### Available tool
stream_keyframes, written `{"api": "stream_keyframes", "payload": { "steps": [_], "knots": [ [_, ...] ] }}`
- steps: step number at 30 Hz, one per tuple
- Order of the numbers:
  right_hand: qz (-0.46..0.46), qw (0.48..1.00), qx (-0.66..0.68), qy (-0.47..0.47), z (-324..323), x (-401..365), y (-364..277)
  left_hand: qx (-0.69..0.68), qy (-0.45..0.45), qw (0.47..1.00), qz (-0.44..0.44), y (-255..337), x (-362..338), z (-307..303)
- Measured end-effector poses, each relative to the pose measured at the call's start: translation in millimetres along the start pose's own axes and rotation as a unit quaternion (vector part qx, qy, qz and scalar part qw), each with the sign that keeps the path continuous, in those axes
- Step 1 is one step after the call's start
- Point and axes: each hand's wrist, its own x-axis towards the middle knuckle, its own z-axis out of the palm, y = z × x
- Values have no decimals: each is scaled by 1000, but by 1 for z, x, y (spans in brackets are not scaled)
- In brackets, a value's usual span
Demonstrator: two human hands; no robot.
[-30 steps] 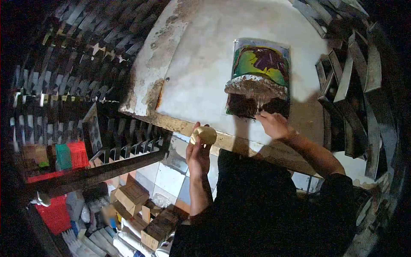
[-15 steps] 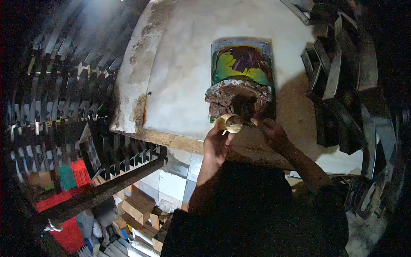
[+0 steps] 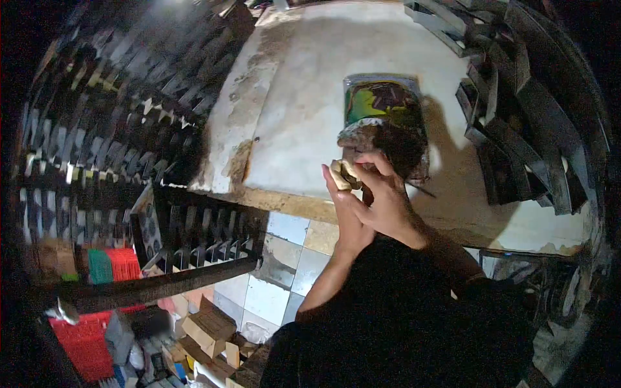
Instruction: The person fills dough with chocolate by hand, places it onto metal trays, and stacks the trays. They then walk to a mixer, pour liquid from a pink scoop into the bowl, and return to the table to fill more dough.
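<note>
The pale golden piece [image 3: 343,178] looks rounded and faintly shiny, with a dark hollow, above the counter's [image 3: 304,123] near edge. The left hand [image 3: 352,220] grasps it; the right hand [image 3: 389,205] bends against its right side, its grip unclear.

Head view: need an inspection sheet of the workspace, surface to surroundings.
Surface: pale worktop, brown-stained along its left side and near edge.
Job's things: small pale-gold piece, held at the near edge; green-and-brown container behind it, contents unclear.
Clutter: dark metal channels heaped at the right; cardboard box and red crate low at the left.
Grippers: bare hands; left hand holds the piece, right hand has its fingers at it.
Cables: nothing seen.
Surroundings: rows of dark metal strips at the left, tiled floor below; picture edges too dark to read.
</note>
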Motion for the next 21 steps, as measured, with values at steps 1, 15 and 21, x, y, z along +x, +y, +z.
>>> {"api": "stream_keyframes", "payload": {
  "steps": [1, 15, 21],
  "knots": [
    [14, 999, 35, -20, 0, 1, -20, 37, 15, 999, 26, 21, -3, -14],
    [199, 885, 359, -221, 54, -92, -168, -54, 209, 971, 98, 71, -161, -181],
    [-89, 972, 121, -179, 62, -108, -213, 190, 151, 970, 26, 98, -185, -203]
  ]
}}
